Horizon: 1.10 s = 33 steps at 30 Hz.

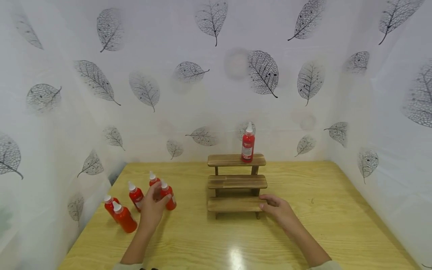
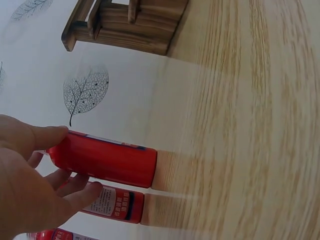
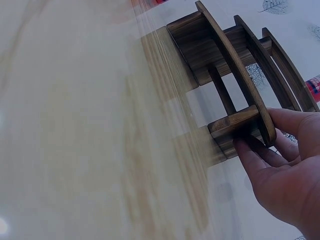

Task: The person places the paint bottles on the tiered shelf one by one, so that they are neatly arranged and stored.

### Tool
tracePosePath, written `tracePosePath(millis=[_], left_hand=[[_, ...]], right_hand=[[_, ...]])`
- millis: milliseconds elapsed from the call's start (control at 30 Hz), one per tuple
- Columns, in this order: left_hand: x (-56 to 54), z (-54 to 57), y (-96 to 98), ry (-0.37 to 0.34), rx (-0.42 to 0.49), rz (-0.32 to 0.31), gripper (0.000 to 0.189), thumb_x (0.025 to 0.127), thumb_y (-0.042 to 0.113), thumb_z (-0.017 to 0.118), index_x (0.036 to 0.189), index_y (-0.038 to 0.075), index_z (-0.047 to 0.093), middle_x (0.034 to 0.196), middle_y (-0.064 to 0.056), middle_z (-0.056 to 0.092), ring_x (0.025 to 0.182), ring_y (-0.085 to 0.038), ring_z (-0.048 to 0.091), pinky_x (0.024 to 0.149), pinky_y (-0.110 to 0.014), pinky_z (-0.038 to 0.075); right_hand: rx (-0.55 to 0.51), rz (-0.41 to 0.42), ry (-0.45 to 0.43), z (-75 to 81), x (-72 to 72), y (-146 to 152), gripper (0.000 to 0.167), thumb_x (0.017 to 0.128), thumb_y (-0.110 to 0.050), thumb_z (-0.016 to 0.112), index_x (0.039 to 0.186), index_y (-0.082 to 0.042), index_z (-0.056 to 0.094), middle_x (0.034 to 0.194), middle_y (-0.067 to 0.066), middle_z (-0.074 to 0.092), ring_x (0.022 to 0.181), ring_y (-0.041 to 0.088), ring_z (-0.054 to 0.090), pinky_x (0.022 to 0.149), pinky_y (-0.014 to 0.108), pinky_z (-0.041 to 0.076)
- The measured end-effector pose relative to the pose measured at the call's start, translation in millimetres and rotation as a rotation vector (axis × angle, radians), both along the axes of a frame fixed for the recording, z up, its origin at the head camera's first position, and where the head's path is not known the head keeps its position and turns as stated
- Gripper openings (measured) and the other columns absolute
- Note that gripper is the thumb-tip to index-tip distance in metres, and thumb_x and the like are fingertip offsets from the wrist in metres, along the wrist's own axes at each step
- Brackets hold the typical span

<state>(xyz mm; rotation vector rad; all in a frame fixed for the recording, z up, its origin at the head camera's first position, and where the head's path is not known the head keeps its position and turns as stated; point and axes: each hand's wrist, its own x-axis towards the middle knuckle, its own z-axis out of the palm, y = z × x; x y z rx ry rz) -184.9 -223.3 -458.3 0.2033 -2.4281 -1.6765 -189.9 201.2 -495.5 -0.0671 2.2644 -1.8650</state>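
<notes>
My left hand (image 1: 152, 210) holds a red squeeze bottle (image 1: 171, 202) with a white pointed cap near its top, thumb on one side and fingers on the other. In the left wrist view the held bottle (image 2: 110, 162) shows its base, close beside another labelled bottle (image 2: 120, 204). On the right, my right hand (image 1: 281, 213) pinches the right end of the lowest step of a three-step wooden rack (image 1: 236, 182). The right wrist view shows thumb and fingers about that step's edge (image 3: 250, 95). One red bottle (image 1: 248, 148) stands upright on the top step, right of its middle.
Several more red bottles stand around the left hand, among them one at the front (image 1: 125, 221) and one behind it (image 1: 136, 197). The light wood table (image 1: 202, 240) meets leaf-printed white sheeting (image 1: 168, 123) at the back and sides.
</notes>
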Motion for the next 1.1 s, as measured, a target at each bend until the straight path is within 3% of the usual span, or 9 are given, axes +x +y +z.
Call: tracePosePath(millis=[233, 433, 667, 967, 1100], left_hand=[[0.5, 1.1, -0.5, -0.006, 0.011, 0.004, 0.053, 0.099, 0.009, 0.064, 0.148, 0.010, 0.043, 0.145, -0.018, 0.051, 0.133, -0.036, 0.049, 0.115, -0.053, 0.039], [0.3, 10.6, 2.3, 0.017, 0.014, 0.004, 0.055, 0.098, 0.014, 0.067, 0.148, 0.015, 0.045, 0.145, -0.016, 0.053, 0.131, -0.032, 0.052, 0.113, -0.051, 0.043], [-6.8, 36.9, 18.1, 0.067, 0.026, -0.038, 0.058, 0.097, 0.020, 0.069, 0.149, 0.021, 0.045, 0.145, -0.008, 0.056, 0.126, -0.027, 0.059, 0.107, -0.048, 0.050], [-20.6, 71.5, 44.2, 0.144, 0.058, -0.150, 0.060, 0.093, 0.028, 0.075, 0.147, 0.022, 0.050, 0.140, -0.006, 0.059, 0.122, -0.027, 0.062, 0.102, -0.049, 0.053], [-29.7, 87.5, 60.6, 0.183, 0.056, -0.185, 0.058, 0.093, 0.023, 0.075, 0.146, 0.019, 0.051, 0.140, -0.008, 0.060, 0.121, -0.029, 0.063, 0.101, -0.047, 0.054]], right_hand=[[0.004, -0.008, -0.005, -0.4, 0.0, 0, 0.050, 0.093, -0.034, 0.071, 0.137, -0.011, 0.060, 0.153, 0.017, 0.047, 0.150, 0.044, 0.026, 0.119, 0.063, 0.027], [0.011, -0.016, -0.008, -0.7, -0.7, 0, 0.050, 0.093, -0.034, 0.072, 0.136, -0.011, 0.060, 0.152, 0.017, 0.049, 0.149, 0.044, 0.029, 0.118, 0.062, 0.029], [0.000, -0.019, -0.006, -0.6, -0.8, 0, 0.050, 0.093, -0.034, 0.072, 0.136, -0.010, 0.061, 0.151, 0.017, 0.049, 0.149, 0.044, 0.028, 0.118, 0.062, 0.029], [0.009, -0.016, -0.008, -0.6, -0.6, 0, 0.050, 0.093, -0.035, 0.071, 0.136, -0.011, 0.060, 0.149, 0.016, 0.052, 0.149, 0.043, 0.028, 0.119, 0.062, 0.028], [0.012, -0.024, -0.008, -1.2, -1.2, 0, 0.049, 0.093, -0.034, 0.071, 0.135, -0.010, 0.060, 0.148, 0.016, 0.053, 0.149, 0.043, 0.030, 0.119, 0.062, 0.029]])
